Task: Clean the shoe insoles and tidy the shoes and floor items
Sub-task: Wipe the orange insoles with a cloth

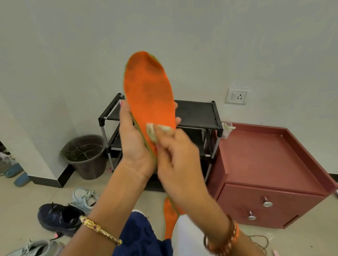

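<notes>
My left hand [133, 137] holds an orange insole [148, 91] upright by its heel end, toe pointing up. Against the insole's lower part, my right hand [174, 159] pinches a small whitish wipe [154, 132]. A second orange insole [169, 216] lies on the floor below my arms, partly hidden. At the lower left a dark navy sneaker [57, 216] sits on the floor, with a light sneaker [84, 198] behind it and a grey sneaker [36, 249] at the bottom edge.
A black shoe rack [196, 113] stands against the wall, a dark bucket [86, 155] to its left and a maroon cabinet [264, 168] to its right. More shoes [5, 166] lie at the far left. A cord [260, 242] and small scraps lie on the floor at right.
</notes>
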